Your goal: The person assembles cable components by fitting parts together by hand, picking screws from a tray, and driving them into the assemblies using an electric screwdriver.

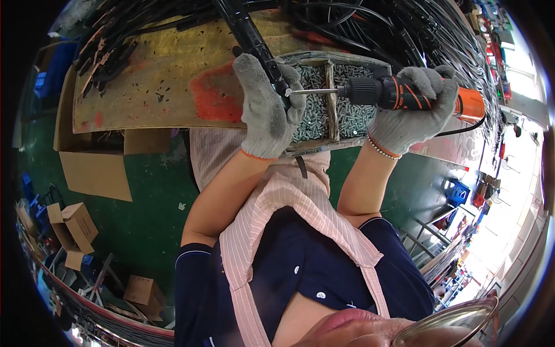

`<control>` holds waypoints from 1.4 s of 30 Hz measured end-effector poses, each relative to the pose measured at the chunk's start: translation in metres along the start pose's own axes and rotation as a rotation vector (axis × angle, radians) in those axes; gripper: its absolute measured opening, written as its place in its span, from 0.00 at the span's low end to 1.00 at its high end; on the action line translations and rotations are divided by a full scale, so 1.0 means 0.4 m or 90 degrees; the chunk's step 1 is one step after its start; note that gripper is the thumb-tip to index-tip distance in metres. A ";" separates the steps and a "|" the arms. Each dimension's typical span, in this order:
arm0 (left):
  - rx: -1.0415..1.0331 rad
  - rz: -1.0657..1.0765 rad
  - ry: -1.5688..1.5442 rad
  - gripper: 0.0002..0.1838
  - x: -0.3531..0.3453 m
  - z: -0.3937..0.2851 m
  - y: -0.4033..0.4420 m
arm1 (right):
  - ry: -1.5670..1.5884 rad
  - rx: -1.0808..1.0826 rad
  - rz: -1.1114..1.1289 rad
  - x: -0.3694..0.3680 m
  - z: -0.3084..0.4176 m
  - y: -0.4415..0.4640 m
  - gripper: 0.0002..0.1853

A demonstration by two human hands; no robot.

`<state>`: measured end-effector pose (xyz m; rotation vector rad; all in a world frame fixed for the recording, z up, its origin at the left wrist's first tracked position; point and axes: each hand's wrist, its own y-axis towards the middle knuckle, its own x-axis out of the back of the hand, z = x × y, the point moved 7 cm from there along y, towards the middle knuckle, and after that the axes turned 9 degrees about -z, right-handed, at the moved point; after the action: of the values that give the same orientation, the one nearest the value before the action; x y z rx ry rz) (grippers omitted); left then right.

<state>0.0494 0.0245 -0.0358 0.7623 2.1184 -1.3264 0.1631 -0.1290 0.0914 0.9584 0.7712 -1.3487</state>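
Note:
In a grey glove, my left hand (267, 107) is closed around the near end of a black tube (245, 34), which slants away toward the top of the view. My right hand (419, 104), also gloved, grips an orange and black electric screwdriver (387, 93). Its long bit (315, 91) points left and reaches the tube's end by my left fingers; whether a screw sits at the tip I cannot make out. Under the bit stands a divided tray (332, 124) holding many small metal screws (354, 115) in its compartments.
A worn yellow and red wooden table (167, 87) carries bundles of black cables (110, 52) at the far left and more black strands (428, 34) at the right. An open cardboard box (95, 173) stands below the left table edge. Other cartons (144, 295) sit on the green floor.

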 end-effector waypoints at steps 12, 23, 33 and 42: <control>-0.037 -0.025 0.033 0.42 0.006 0.004 0.015 | -0.099 0.075 0.028 -0.012 0.009 -0.029 0.14; -0.005 0.078 0.016 0.28 -0.011 0.000 -0.002 | -0.199 0.131 0.194 -0.130 0.011 -0.074 0.19; 0.003 -0.035 0.017 0.37 0.011 0.022 0.013 | -0.466 0.304 0.156 -0.171 -0.035 -0.100 0.14; -0.044 -0.038 0.074 0.34 -0.004 -0.001 -0.006 | -0.458 0.194 0.211 -0.166 -0.053 -0.064 0.11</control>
<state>0.0486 0.0237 -0.0329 0.7694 2.2826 -1.2589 0.1330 -0.0803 0.1388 0.7088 -0.1380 -1.3966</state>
